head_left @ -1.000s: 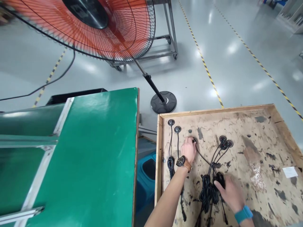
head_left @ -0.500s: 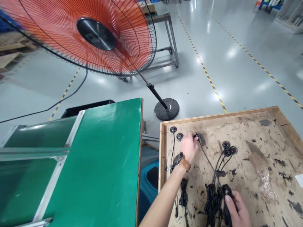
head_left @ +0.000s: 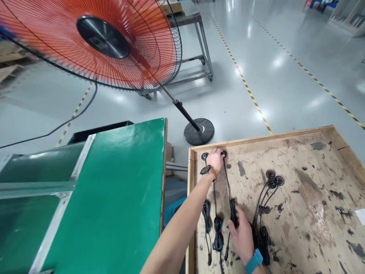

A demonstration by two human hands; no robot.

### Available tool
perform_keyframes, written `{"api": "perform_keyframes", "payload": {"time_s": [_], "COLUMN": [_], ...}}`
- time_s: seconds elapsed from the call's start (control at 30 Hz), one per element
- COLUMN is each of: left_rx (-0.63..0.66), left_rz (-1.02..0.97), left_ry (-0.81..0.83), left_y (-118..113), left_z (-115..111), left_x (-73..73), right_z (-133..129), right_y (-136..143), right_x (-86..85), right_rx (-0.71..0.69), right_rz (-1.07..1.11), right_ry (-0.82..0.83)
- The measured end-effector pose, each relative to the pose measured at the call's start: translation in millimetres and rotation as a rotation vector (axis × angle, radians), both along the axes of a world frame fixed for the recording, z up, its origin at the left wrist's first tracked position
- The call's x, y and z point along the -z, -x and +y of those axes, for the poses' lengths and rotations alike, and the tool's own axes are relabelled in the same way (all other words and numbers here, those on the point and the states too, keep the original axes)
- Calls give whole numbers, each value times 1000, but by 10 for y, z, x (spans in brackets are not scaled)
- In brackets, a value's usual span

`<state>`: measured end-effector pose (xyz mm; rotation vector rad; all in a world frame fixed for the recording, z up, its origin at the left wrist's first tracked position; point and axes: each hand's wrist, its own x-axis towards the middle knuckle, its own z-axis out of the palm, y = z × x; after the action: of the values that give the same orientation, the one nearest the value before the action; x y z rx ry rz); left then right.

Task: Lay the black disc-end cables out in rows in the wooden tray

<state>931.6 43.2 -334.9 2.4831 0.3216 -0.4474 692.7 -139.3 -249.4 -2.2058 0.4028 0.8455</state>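
My left hand (head_left: 216, 159), with a watch on its wrist, is closed on a round black cable head (head_left: 224, 154) near the tray's far left corner. From that head a cable runs down to a coiled black cable bundle (head_left: 233, 209). My right hand (head_left: 242, 234), wearing a blue band, has its thumb and fingers around this bundle. Left of it lie two more coiled bundles, one (head_left: 218, 232) in the middle and one (head_left: 206, 215) nearer the side wall. Another round head (head_left: 204, 156) shows beside my left hand. Several round heads (head_left: 272, 183) sit clustered on the right, their coils (head_left: 262, 243) partly behind my right hand.
The shallow wooden tray (head_left: 262, 138) has raised edges and a stained floor. A green-topped table (head_left: 128, 182) stands to the left. Beyond is a large orange fan (head_left: 154, 49) on a round base (head_left: 199, 131). A paper piece (head_left: 359, 217) lies at the right.
Both hands have moved left, carrying one cable head and its coil away from the cluster into line beside the two on the left. The view has shifted slightly.
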Motion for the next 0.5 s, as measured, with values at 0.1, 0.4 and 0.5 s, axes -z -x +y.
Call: {"api": "perform_keyframes", "payload": {"time_s": [0.1, 0.4, 0.5], "left_rx": [-13, -95, -11], "left_rz": [-22, -239, -33], "left_ry": [7, 219, 251], "left_y": [-22, 852, 1494], "left_z": [25, -732, -1288], "left_x": [-31, -701, -985], "right_z": [-33, -751, -915], "right_y": [-25, -1444, -1960], "right_x": [-86, -320, -242], "right_rx": [-136, -124, -314], "right_rz": [-77, -564, -425], "right_ry": [49, 561, 780]}}
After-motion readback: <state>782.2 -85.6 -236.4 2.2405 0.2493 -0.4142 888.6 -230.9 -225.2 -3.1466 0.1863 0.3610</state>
